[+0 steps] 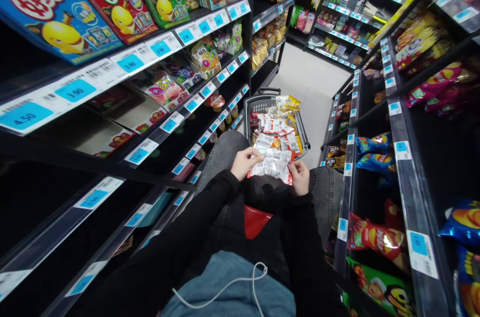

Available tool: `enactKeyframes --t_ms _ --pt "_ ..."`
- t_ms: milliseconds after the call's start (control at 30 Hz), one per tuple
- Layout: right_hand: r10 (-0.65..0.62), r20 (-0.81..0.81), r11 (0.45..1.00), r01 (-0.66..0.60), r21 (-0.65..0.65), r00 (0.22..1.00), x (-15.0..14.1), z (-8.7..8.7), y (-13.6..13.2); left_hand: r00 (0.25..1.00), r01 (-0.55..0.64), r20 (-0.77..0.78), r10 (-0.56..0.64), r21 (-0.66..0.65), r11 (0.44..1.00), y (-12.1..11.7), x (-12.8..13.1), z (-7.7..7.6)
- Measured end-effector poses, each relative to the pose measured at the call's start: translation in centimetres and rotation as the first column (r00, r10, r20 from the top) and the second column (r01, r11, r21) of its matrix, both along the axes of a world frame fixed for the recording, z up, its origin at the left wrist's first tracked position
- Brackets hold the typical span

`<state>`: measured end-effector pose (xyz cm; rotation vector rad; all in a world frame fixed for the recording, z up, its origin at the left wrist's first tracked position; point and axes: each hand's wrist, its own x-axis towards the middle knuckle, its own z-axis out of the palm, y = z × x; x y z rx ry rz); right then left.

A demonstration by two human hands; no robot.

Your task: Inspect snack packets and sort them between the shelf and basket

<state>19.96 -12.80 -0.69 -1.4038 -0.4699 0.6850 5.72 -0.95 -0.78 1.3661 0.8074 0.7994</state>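
Observation:
Between my knees, both hands grip a white snack packet (275, 168) with red edges, its printed back facing up. My left hand (244, 163) pinches its left end between thumb and fingers. The right end is in my right hand (300, 177), thumb on top. Just beyond stands a grey shopping basket (305, 132) heaped with packets. White-and-red packets (273, 126) lie in its middle, and yellow packets (288, 103) are at its far end. The packet I hold overlaps the basket's near side, so that part is hidden.
Shelves flank me closely. Boxed snacks (63, 12) stand on the upper left shelf, with candy packs (205, 59) below. Chip bags (377, 239) sit on the right shelves. A red seat (257, 221) shows between my legs. The pale floor (309, 69) runs to stocked shelves at the far end.

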Motion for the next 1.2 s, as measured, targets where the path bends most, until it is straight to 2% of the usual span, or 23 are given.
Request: enactKeyframes --t_ms 100,200,267,367,500,667,900,1033,1200 --pt "0.024 0.031 0.999 -0.025 0.020 0.999 -0.1 -0.2 -0.1 0.999 -0.018 0.029 0.020 -0.089 0.996 0.0 -0.1 0.2" --pt "-0.020 -0.004 0.999 0.020 0.030 1.000 -0.5 -0.5 -0.1 0.990 -0.017 0.134 0.052 -0.248 0.969 -0.1 0.1 0.8" --pt "-0.034 -0.054 0.998 0.036 0.043 0.998 -0.9 -0.5 0.1 0.981 0.033 0.188 0.039 -0.363 0.931 -0.3 0.2 1.1" --pt "0.044 -0.100 0.998 -0.039 0.050 0.994 -1.4 -0.4 0.3 0.977 0.107 0.211 -0.010 -0.452 0.886 -0.4 0.2 1.2" --pt "0.101 -0.152 0.994 -0.095 0.047 0.983 -1.3 -0.3 0.3 0.970 0.180 0.235 -0.067 -0.502 0.846 -0.3 -0.1 1.2" --pt "0.113 -0.267 0.991 -0.089 0.098 0.957 -0.7 0.1 -0.2 0.931 0.302 0.338 -0.134 -0.514 0.803 -0.4 0.0 1.1" --pt "0.070 -0.290 0.995 -0.045 0.093 0.955 0.1 0.1 -0.6 0.877 0.434 0.439 -0.198 -0.543 0.718 -0.9 0.0 0.9" --pt "0.058 -0.263 0.997 -0.042 0.066 0.963 0.0 0.1 -0.6 0.882 0.430 0.426 -0.203 -0.548 0.718 -0.8 -0.1 1.0" --pt "0.098 -0.207 0.994 -0.085 0.070 0.973 -0.2 0.1 -0.6 0.935 0.310 0.319 -0.156 -0.518 0.797 -0.8 0.2 0.9"
